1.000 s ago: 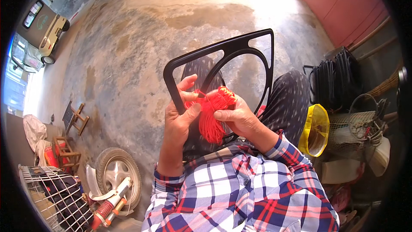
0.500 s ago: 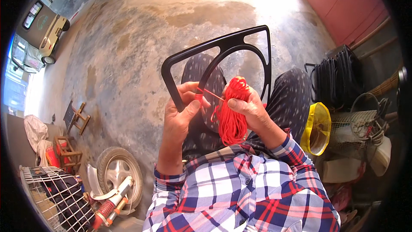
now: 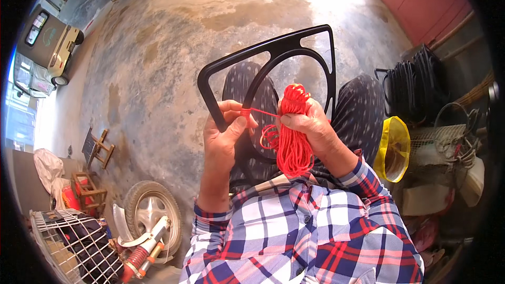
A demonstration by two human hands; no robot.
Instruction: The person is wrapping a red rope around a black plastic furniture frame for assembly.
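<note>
- Over dark speckled trousers [image 3: 360, 113], the person's left hand [image 3: 223, 139] pinches a red cord winding [image 3: 245, 115] on a black, open-looped frame [image 3: 279, 45].
- The right hand [image 3: 315, 126] clasps a looped red cord hank [image 3: 294, 150] (one strand [image 3: 265, 112] stretches leftward).

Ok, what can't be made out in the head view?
All in the head view:
Most fingers of the right hand: hidden by the red cord bundle.
Lower right of the black frame: behind that hand and bundle.
Mark on the vehicle: too small to read.
Broom: end lost in dark rim.
</note>
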